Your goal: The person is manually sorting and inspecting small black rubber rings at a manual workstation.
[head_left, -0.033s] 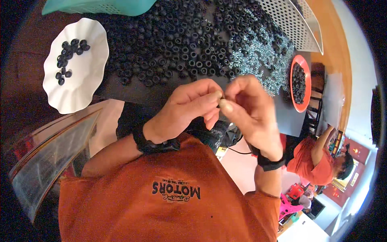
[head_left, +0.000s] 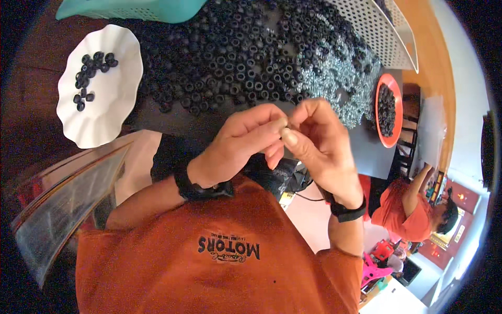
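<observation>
My left hand [head_left: 243,138] and my right hand [head_left: 324,146] meet fingertip to fingertip above the table's near edge. Both are closed in a pinch. A tiny dark bit shows between the thumbs and fingers, mostly hidden, so its kind is unclear. Beyond them spreads a wide pile of small black rings [head_left: 238,68]. Next to it, on the right, lies a heap of small, shiny, silvery metal pieces [head_left: 334,73]. Several black rings rest on a white scalloped plate [head_left: 112,112] at the far left.
A red-orange bowl [head_left: 380,131] of small black parts stands at the table's right end. A white perforated basket [head_left: 366,34] is at the back right, a teal basket [head_left: 130,9] at the back left. Another person in an orange shirt [head_left: 400,209] is off to the right.
My right hand has shifted very slightly, its thumb a little to the left. The fingertips of both hands stay together, and the things on the table look the same.
</observation>
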Tool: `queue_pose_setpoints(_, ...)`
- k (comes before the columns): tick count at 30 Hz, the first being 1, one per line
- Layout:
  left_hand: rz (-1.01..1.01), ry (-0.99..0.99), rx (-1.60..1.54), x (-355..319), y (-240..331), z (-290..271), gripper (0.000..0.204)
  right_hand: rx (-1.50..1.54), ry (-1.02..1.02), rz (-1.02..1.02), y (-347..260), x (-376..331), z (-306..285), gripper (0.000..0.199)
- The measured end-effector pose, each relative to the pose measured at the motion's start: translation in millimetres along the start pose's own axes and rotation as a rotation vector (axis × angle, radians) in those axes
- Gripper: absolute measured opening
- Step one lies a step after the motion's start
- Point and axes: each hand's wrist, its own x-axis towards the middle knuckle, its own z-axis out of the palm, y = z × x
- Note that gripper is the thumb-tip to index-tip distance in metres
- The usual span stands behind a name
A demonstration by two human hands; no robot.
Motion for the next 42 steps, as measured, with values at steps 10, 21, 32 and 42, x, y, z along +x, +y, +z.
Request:
queue_pose_setpoints(10, 0.077, -0.024, 0.13, -12, 11, -1, 0.02, -0.064, -0.068, 0.063, -16, 4, -5, 0.018)
queue_pose_setpoints(21, -0.056, -0.106, 0.142, -12, 19, -6, 0.011, -0.793, 0.038, -0.046, -79, 100, -42, 0.02)
queue_pose_setpoints(32, -0.063, -0.147, 0.28, -7, 24, -12, 0.015, -1.275, 0.052, -0.514, -30, 205, -56, 0.021)
queue_pose_setpoints(42, -0.08, -0.145, 0.296, -1, 25, -15, 0.019, -1.336, 0.027, -0.535, -15, 211, -58, 0.024)
